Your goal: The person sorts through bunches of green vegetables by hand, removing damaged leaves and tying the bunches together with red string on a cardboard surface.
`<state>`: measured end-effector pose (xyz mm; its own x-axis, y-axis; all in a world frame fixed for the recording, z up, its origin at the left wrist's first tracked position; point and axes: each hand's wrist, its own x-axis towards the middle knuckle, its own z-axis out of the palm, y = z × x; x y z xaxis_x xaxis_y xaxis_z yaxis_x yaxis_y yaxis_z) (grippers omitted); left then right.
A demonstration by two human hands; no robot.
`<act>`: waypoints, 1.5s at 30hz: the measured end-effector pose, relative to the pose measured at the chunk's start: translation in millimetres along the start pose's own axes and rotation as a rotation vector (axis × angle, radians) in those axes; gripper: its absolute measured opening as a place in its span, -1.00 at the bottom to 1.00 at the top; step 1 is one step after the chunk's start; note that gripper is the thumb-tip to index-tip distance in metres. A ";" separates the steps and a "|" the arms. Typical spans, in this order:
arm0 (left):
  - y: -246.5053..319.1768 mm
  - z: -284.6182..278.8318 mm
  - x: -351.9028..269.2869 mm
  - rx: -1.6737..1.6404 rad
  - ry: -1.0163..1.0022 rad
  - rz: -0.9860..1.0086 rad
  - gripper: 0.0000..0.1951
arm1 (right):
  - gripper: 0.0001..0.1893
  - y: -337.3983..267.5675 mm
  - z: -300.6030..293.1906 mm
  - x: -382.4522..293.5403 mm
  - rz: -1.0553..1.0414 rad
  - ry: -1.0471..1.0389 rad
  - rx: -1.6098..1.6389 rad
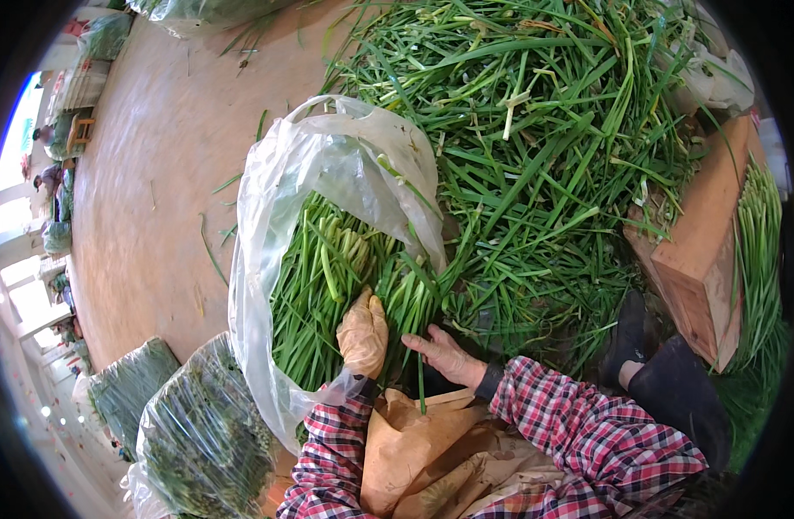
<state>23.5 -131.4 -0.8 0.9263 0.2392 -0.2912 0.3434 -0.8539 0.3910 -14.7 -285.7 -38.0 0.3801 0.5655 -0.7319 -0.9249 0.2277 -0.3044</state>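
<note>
My left hand (362, 334), in a thin translucent glove, is at the mouth of a clear plastic bag (261, 194). Its fingers press together against a small bunch of green leafy stalks (407, 295); whether they grip it is hard to tell. Inside the bag lies a thick mass of similar stalks (306, 305), pale cut ends facing up. Bare, with thumb and fingers apart, my right hand (445, 357) is just right of the small bunch. A single leaf (421, 389) hangs down between my wrists, over a brown apron (423, 441).
A large heap of loose green leaves (540, 162) spreads ahead and right. A wooden block (702, 227) stands at the right, with upright stalks (760, 227) behind it. Filled plastic bags (202, 428) sit at lower left. Across the floor (157, 162), people are beside more bags.
</note>
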 end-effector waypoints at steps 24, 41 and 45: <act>42.3 -32.2 -12.1 -0.449 0.021 0.366 -0.49 | -0.34 -6.0 -34.1 -23.1 -0.409 -0.035 -0.253; 176.0 -157.8 -119.6 -0.335 -0.205 1.022 -0.24 | -0.37 -62.0 12.6 -210.7 -1.114 -0.157 -0.734; 259.3 -233.1 -121.0 -0.482 -0.434 1.154 -0.12 | -0.28 -108.1 60.6 -288.8 -1.359 0.052 -0.353</act>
<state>36.6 -274.1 339.3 0.6282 -0.7526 0.1975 -0.4999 -0.1959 0.8436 -24.9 -425.6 243.3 0.9714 0.0360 0.2348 0.2074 0.3530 -0.9123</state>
